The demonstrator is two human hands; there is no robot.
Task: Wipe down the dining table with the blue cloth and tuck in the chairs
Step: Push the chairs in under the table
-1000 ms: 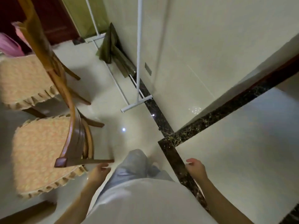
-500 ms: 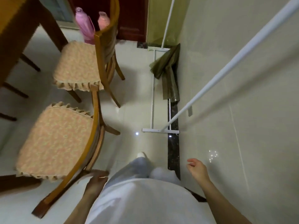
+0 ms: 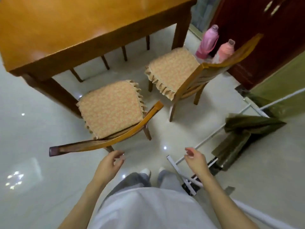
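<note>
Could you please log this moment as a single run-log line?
stage: tucking chairs | left hand: empty, beside near cushioned wooden chair backrest | right hand: empty | both chairs out from orange-brown wooden dining table

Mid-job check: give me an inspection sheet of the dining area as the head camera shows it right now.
Surface: wooden dining table, visible top bare; blue cloth not seen.
Job's things: near chair and far chair both stand pulled out from the table, cushioned seats fully exposed.
Clutter: pink bottle and salmon bottle behind the far chair; olive cloth draped on a white rack.
Hands: left hand open, just short of the near chair's backrest; right hand open, holding nothing.
Cables: nothing seen.
Surroundings: glossy tiled floor, dark red cabinet.
</note>
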